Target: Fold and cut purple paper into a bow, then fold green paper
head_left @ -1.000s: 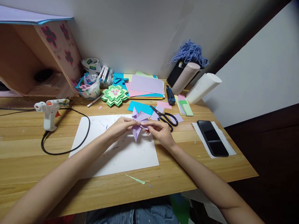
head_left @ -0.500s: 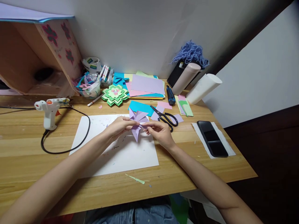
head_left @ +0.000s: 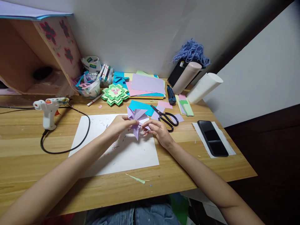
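Observation:
A folded purple paper flower [head_left: 140,115] with pointed petals is held up over the white paper sheet [head_left: 131,156]. My left hand [head_left: 122,125] pinches its left side, thumb near the middle of the flower. The fingers of my right hand [head_left: 159,131] close on a petal at the lower right; my fingertips partly cover it. Just beyond my right hand lie the black-handled scissors [head_left: 167,118], among purple paper pieces [head_left: 179,118] and a blue paper piece [head_left: 142,107].
A white glue gun [head_left: 49,111] with a looped cord stands at left. Behind are a layered green paper flower [head_left: 115,94], a tub of scraps [head_left: 87,87], stacked coloured paper [head_left: 148,83] and a blue cutter [head_left: 171,95]. A phone [head_left: 212,138] lies right, near paper rolls [head_left: 205,88].
The purple paper flower has turned slightly, its upper petals tipping left. My right fingers have shifted on the lower right petal and curl more. My left hand keeps its pinch.

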### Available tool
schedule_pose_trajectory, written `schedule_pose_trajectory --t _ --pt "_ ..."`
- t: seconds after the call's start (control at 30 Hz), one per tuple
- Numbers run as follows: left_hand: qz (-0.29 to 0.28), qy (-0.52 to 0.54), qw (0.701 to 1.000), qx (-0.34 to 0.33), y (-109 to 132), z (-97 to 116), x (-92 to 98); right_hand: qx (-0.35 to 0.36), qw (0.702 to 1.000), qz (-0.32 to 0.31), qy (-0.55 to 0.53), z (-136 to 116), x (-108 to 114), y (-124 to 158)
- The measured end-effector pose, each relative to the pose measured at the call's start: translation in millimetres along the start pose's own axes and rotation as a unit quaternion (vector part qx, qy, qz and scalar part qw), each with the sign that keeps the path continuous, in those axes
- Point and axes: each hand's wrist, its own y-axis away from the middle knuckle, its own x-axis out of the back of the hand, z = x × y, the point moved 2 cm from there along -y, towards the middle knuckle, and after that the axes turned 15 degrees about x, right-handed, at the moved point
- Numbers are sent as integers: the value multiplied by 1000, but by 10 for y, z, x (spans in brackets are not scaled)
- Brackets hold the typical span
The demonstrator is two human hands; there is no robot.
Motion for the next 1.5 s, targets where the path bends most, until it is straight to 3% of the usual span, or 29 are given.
schedule_pose_trajectory --t 0.17,0.47,0.73,0.97,1.5 --pt "2 -16 1000 -18 16 14 -17 5 999 35 41 -42 -27 -9" --pt "1 -24 999 -31 72 27 -37 -90 996 22 -5 10 9 2" --pt "-29 -41 998 -49 74 39 -68 -98 993 34 -54 -8 -16 5" --pt "-6 -69 997 -36 102 67 -57 -84 996 -13 2 -52 3 -7" --pt "-23 -105 994 -31 58 70 -11 -119 990 -71 -15 -102 36 -26"
